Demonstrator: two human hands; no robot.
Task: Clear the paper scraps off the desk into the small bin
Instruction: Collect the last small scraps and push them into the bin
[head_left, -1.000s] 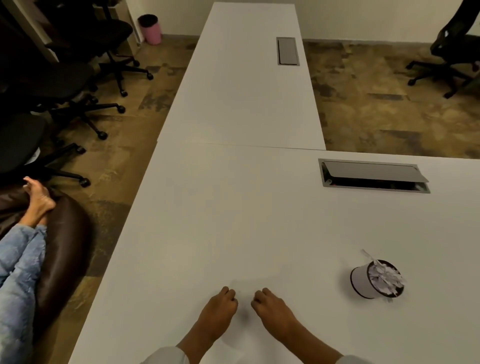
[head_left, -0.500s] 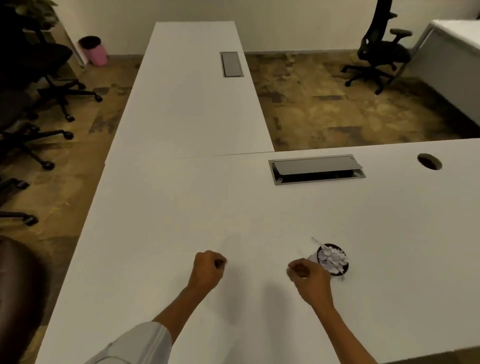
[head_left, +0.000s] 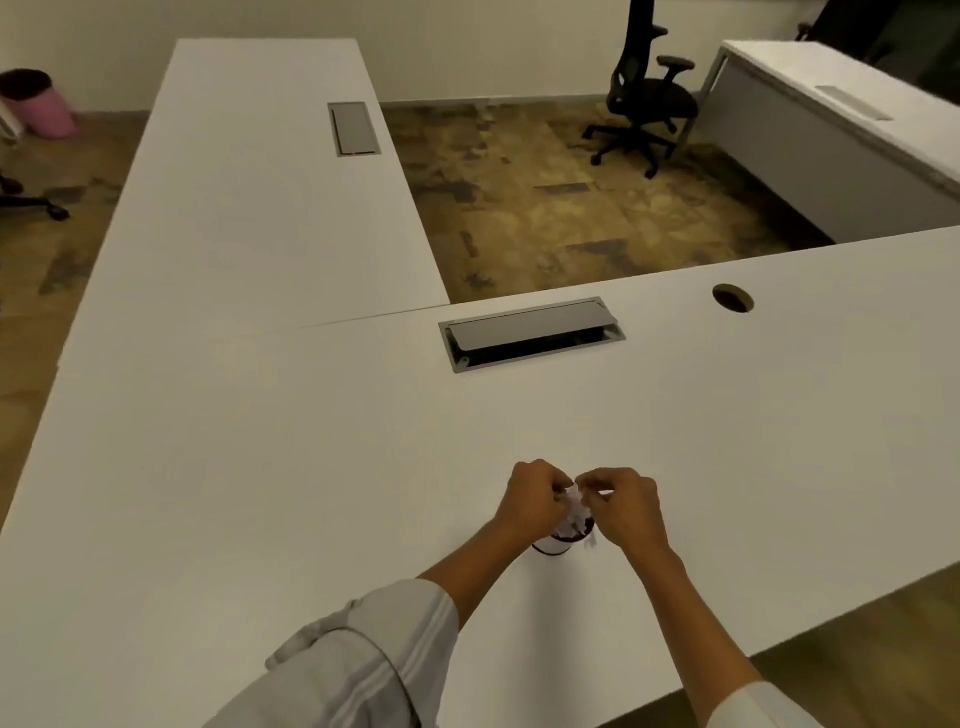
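- I see the small bin (head_left: 551, 546) standing upright on the white tabletop (head_left: 311, 467), its mouth facing up, near the front edge and directly beneath both hands; only its lower white wall and dark rim show.
- White paper scraps (head_left: 574, 512) pile out of the bin's mouth, and one small scrap (head_left: 590, 543) lies on the tabletop just beside the bin on its right.
- My left hand (head_left: 535, 501) is curled over the bin from the left, fingers closed narrowly on scraps at the top of the pile.
- My right hand (head_left: 626, 506) comes in from the right, fingertips pinched together on paper at the same spot, nearly touching the left hand.
- Both forearms reach forward from the bottom of the view, and the left sleeve (head_left: 363, 660) is rolled up near the elbow.
- Beyond the hands, a grey cable hatch (head_left: 530, 332) is set into the tabletop with its flap partly raised, and a round cable hole (head_left: 733, 298) sits to its right.
- A black office chair (head_left: 647, 98) stands on the floor well beyond the tabletop, and a pink waste bin (head_left: 39, 104) stands by the far left wall.
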